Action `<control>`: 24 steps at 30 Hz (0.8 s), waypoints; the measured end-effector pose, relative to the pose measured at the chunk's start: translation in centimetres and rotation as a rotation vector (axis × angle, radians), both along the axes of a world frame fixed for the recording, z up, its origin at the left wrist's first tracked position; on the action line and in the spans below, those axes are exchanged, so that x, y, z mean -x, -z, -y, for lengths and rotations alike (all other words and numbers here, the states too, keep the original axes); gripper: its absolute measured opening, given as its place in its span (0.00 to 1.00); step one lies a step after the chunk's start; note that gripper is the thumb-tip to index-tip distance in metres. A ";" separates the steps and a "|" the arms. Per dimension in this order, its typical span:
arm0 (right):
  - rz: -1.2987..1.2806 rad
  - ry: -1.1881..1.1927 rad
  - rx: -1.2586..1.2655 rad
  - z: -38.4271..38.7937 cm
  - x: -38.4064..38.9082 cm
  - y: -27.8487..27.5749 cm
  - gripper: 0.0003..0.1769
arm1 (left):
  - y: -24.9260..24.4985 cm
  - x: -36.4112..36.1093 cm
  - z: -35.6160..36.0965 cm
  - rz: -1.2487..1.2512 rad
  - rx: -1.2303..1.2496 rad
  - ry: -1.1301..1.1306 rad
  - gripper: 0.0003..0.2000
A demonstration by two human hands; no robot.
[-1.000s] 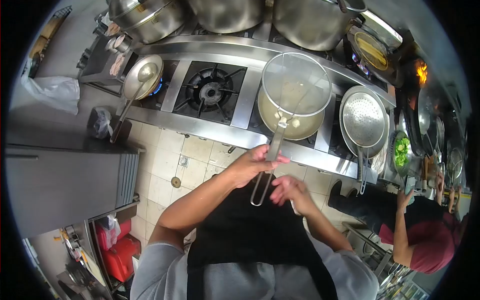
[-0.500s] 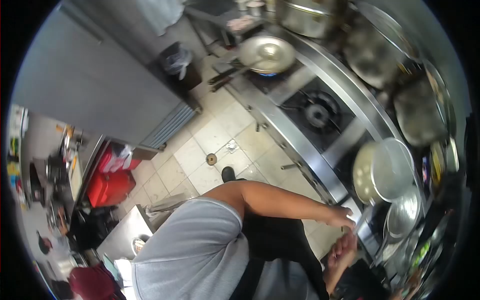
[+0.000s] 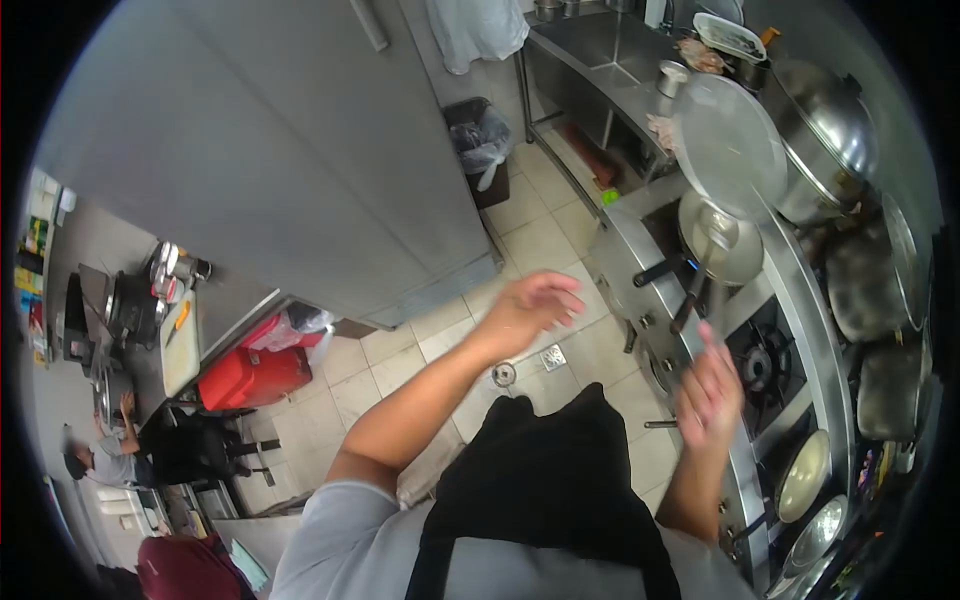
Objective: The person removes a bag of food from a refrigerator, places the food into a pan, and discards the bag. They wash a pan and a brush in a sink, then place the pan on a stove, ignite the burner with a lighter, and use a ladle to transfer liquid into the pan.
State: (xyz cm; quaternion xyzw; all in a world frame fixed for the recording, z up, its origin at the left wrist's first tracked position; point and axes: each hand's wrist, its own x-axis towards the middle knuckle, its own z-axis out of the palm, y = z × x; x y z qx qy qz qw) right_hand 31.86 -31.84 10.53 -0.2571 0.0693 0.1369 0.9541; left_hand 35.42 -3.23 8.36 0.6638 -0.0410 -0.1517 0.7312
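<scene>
My right hand (image 3: 710, 395) is closed around the thin handle of a large mesh strainer (image 3: 730, 140), blurred by motion. The strainer is raised over the far end of the stove, partly hiding a light-coloured frying pan (image 3: 745, 255) on a lit burner. Two dark handles stick out from that pan's side toward me. Nothing is in my left hand (image 3: 535, 310); its fingers are spread in the air above the tiled floor, in front of the black apron (image 3: 540, 460).
Another pan (image 3: 803, 475) and a metal bowl-shaped utensil (image 3: 820, 530) sit at the stove's near end. Large pots (image 3: 820, 140) line the back. A steel sink (image 3: 600, 60), a bin (image 3: 478, 140), a fridge (image 3: 270, 150) and a red container (image 3: 255, 375) surround the floor. A co-worker (image 3: 105, 462) stands far left.
The strainer has swung from the near pan to above the far pan. My left hand has come off its handle and moved left. The view has turned toward the stove's far end.
</scene>
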 end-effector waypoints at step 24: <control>0.132 -0.262 1.546 -62.1 -61.9 47.6 0.18 | -7.1 -18.7 -31.1 1.426 -2.992 -0.590 0.13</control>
